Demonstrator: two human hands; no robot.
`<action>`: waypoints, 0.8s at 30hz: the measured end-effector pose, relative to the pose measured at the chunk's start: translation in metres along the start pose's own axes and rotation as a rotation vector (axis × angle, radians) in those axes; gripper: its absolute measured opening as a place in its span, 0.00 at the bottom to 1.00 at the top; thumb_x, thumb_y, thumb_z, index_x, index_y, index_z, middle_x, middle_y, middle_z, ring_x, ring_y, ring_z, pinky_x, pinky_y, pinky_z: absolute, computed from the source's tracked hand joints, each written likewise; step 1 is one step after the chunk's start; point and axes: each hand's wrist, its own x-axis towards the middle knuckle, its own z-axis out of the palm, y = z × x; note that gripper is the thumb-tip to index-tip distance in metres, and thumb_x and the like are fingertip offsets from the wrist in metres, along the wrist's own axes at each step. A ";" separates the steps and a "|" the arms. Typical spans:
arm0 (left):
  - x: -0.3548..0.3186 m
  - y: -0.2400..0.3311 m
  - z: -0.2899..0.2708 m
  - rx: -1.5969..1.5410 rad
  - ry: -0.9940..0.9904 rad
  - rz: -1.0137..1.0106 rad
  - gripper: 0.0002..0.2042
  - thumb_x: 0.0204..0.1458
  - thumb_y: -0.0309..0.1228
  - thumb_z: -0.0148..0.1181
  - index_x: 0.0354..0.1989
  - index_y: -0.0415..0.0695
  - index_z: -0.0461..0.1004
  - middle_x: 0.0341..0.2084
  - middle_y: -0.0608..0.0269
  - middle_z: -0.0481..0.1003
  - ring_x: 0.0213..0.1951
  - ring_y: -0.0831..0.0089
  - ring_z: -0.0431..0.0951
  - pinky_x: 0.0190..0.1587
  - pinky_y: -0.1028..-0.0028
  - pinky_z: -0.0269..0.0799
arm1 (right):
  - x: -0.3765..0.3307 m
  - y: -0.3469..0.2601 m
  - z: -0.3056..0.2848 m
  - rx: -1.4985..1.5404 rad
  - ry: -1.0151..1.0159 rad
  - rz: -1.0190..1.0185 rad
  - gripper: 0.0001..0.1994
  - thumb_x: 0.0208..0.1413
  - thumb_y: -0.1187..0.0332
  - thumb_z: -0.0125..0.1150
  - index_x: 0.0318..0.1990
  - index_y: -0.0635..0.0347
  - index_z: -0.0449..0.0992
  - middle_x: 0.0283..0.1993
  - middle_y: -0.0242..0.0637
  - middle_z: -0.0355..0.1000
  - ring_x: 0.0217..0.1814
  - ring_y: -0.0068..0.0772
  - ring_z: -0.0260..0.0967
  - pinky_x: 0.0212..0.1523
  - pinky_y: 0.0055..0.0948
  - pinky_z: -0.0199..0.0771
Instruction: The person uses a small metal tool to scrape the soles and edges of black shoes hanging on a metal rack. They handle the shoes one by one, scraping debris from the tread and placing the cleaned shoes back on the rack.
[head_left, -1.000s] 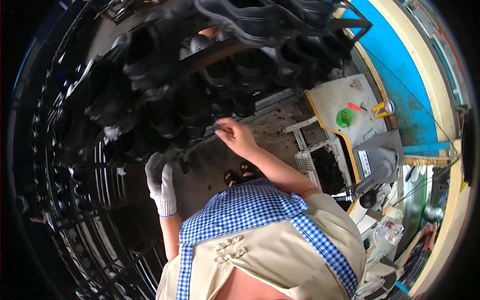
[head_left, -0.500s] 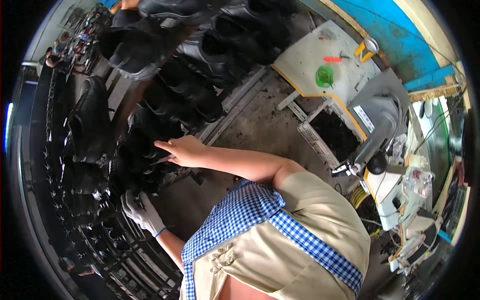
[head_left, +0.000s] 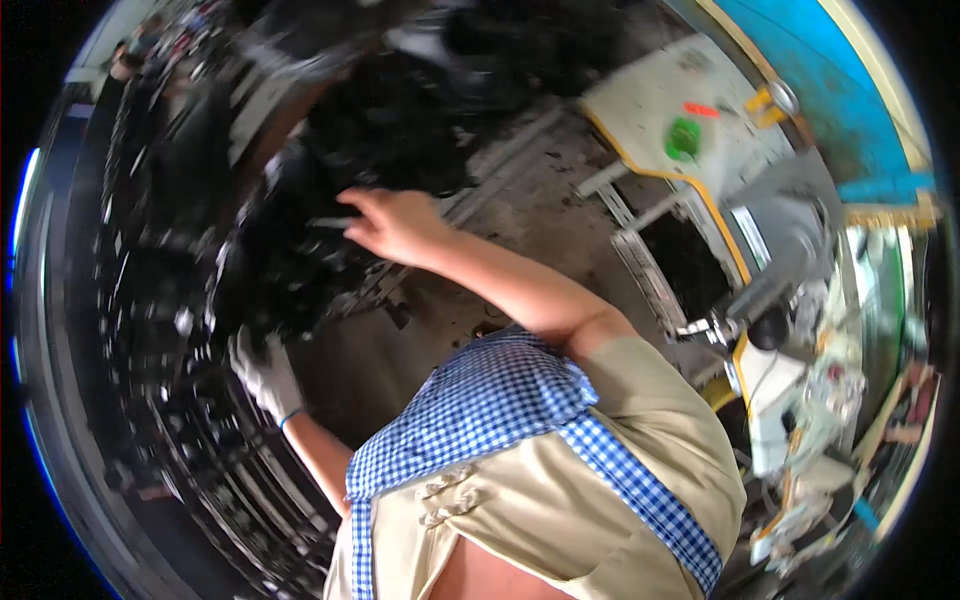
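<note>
The picture is motion-blurred. My bare right hand (head_left: pixel 395 225) reaches forward to a mass of black moulded parts (head_left: pixel 390 130) hanging on a rack. A thin grey piece (head_left: pixel 328 222) sticks out from its fingertips. My left hand (head_left: pixel 265 375), in a white glove, is lower left, against the bottom of another black part (head_left: pixel 270 280). The blur hides whether it grips that part. My beige shirt with a blue checked collar (head_left: pixel 480 400) fills the lower middle.
Dark racks of black parts (head_left: pixel 150 400) curve round the left side. A stained concrete floor (head_left: pixel 540 200) lies ahead. At right stand a white worktable with a green item (head_left: pixel 683 138), a grey machine (head_left: pixel 790 270) and a blue wall (head_left: pixel 850 90).
My head has turned, so the scene has shifted and blurred. My right hand has moved along the black parts. The gloved left hand stays low at the left.
</note>
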 end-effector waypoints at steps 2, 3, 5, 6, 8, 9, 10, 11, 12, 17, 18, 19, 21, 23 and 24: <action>-0.005 -0.007 -0.002 0.048 0.084 0.085 0.25 0.51 0.31 0.66 0.60 0.45 0.72 0.60 0.49 0.68 0.63 0.52 0.67 0.62 0.59 0.67 | -0.003 -0.005 0.003 0.042 -0.023 -0.027 0.23 0.53 0.61 0.69 0.57 0.52 0.73 0.33 0.38 0.80 0.34 0.39 0.80 0.33 0.37 0.79; -0.008 -0.011 -0.005 0.011 0.096 0.089 0.24 0.50 0.30 0.67 0.58 0.44 0.73 0.57 0.49 0.70 0.61 0.53 0.68 0.62 0.59 0.67 | -0.006 -0.012 0.003 0.041 -0.080 -0.016 0.23 0.54 0.61 0.69 0.57 0.51 0.72 0.31 0.37 0.78 0.31 0.37 0.79 0.32 0.35 0.78; -0.009 -0.012 -0.013 -0.063 0.153 0.088 0.22 0.47 0.28 0.68 0.54 0.44 0.75 0.53 0.50 0.74 0.58 0.53 0.71 0.61 0.60 0.68 | -0.013 -0.020 0.012 0.032 -0.122 -0.069 0.23 0.55 0.63 0.69 0.58 0.52 0.72 0.26 0.36 0.75 0.26 0.35 0.76 0.27 0.33 0.75; -0.009 -0.015 -0.013 -0.113 0.191 0.082 0.22 0.47 0.28 0.68 0.53 0.44 0.75 0.51 0.52 0.76 0.56 0.53 0.73 0.60 0.60 0.68 | -0.015 -0.026 0.016 0.043 -0.124 -0.107 0.23 0.55 0.63 0.68 0.58 0.54 0.72 0.25 0.36 0.75 0.23 0.35 0.76 0.24 0.33 0.74; -0.013 -0.040 -0.001 -0.133 0.258 0.140 0.21 0.47 0.28 0.68 0.52 0.44 0.76 0.48 0.54 0.77 0.52 0.54 0.76 0.58 0.60 0.71 | -0.020 -0.027 0.030 0.009 -0.156 -0.166 0.22 0.56 0.65 0.68 0.57 0.54 0.72 0.23 0.36 0.73 0.22 0.34 0.74 0.23 0.32 0.71; -0.015 -0.045 -0.002 -0.217 0.231 0.038 0.20 0.47 0.27 0.67 0.52 0.45 0.76 0.47 0.55 0.77 0.50 0.55 0.77 0.56 0.62 0.72 | -0.021 -0.028 0.036 0.004 -0.194 -0.163 0.21 0.56 0.65 0.68 0.57 0.54 0.72 0.22 0.36 0.72 0.21 0.34 0.72 0.23 0.32 0.70; -0.021 -0.050 -0.002 -0.312 0.202 -0.058 0.20 0.47 0.27 0.67 0.52 0.45 0.76 0.45 0.55 0.78 0.49 0.56 0.78 0.55 0.63 0.73 | -0.025 -0.028 0.042 -0.011 -0.228 -0.155 0.21 0.57 0.66 0.68 0.56 0.55 0.72 0.22 0.35 0.71 0.20 0.34 0.71 0.23 0.32 0.68; -0.025 -0.058 -0.003 -0.478 0.193 -0.180 0.18 0.51 0.25 0.64 0.52 0.43 0.76 0.46 0.55 0.78 0.49 0.61 0.79 0.54 0.67 0.73 | -0.026 -0.029 0.050 -0.001 -0.264 -0.152 0.19 0.57 0.66 0.67 0.56 0.56 0.73 0.21 0.35 0.70 0.20 0.34 0.69 0.23 0.33 0.68; -0.024 -0.072 -0.002 -0.560 0.242 -0.212 0.17 0.53 0.24 0.62 0.52 0.42 0.75 0.46 0.55 0.78 0.49 0.64 0.79 0.54 0.68 0.73 | -0.028 -0.030 0.056 0.006 -0.281 -0.145 0.19 0.57 0.66 0.67 0.55 0.56 0.73 0.21 0.35 0.69 0.20 0.34 0.69 0.23 0.32 0.68; -0.020 -0.147 0.003 -0.908 0.492 -0.386 0.15 0.59 0.19 0.53 0.55 0.40 0.74 0.48 0.59 0.78 0.52 0.72 0.77 0.57 0.73 0.70 | -0.033 -0.041 0.074 0.017 -0.381 -0.033 0.16 0.58 0.66 0.66 0.52 0.57 0.75 0.22 0.35 0.69 0.22 0.32 0.69 0.25 0.31 0.68; -0.018 -0.160 0.003 -1.019 0.528 -0.423 0.16 0.59 0.19 0.53 0.55 0.40 0.73 0.48 0.59 0.78 0.52 0.72 0.77 0.58 0.73 0.70 | -0.035 -0.043 0.078 0.025 -0.385 -0.012 0.15 0.58 0.66 0.66 0.52 0.57 0.75 0.22 0.35 0.69 0.22 0.31 0.69 0.25 0.31 0.68; -0.020 -0.168 0.006 -1.172 0.545 -0.494 0.16 0.59 0.19 0.53 0.56 0.41 0.73 0.48 0.59 0.78 0.51 0.72 0.77 0.58 0.74 0.71 | -0.035 -0.047 0.082 0.011 -0.399 -0.006 0.14 0.58 0.66 0.66 0.51 0.57 0.76 0.22 0.35 0.70 0.22 0.31 0.69 0.25 0.31 0.68; -0.023 -0.184 0.011 -1.309 0.516 -0.581 0.19 0.60 0.22 0.55 0.60 0.44 0.69 0.50 0.57 0.76 0.50 0.67 0.78 0.56 0.68 0.74 | -0.033 -0.055 0.091 -0.016 -0.424 0.009 0.13 0.58 0.66 0.66 0.48 0.58 0.77 0.23 0.35 0.70 0.22 0.30 0.70 0.25 0.31 0.68; -0.032 -0.188 0.022 -1.605 0.399 -0.761 0.21 0.60 0.25 0.56 0.62 0.44 0.65 0.49 0.56 0.76 0.49 0.63 0.78 0.53 0.64 0.76 | -0.035 -0.050 0.105 -0.038 -0.425 -0.052 0.11 0.57 0.67 0.67 0.47 0.58 0.78 0.23 0.36 0.72 0.23 0.30 0.71 0.25 0.30 0.69; -0.035 -0.185 0.025 -1.749 0.336 -0.855 0.22 0.61 0.26 0.57 0.63 0.44 0.64 0.49 0.56 0.76 0.49 0.62 0.78 0.52 0.62 0.77 | -0.038 -0.049 0.113 -0.048 -0.429 -0.081 0.11 0.57 0.67 0.67 0.46 0.59 0.78 0.24 0.36 0.72 0.23 0.29 0.71 0.25 0.30 0.69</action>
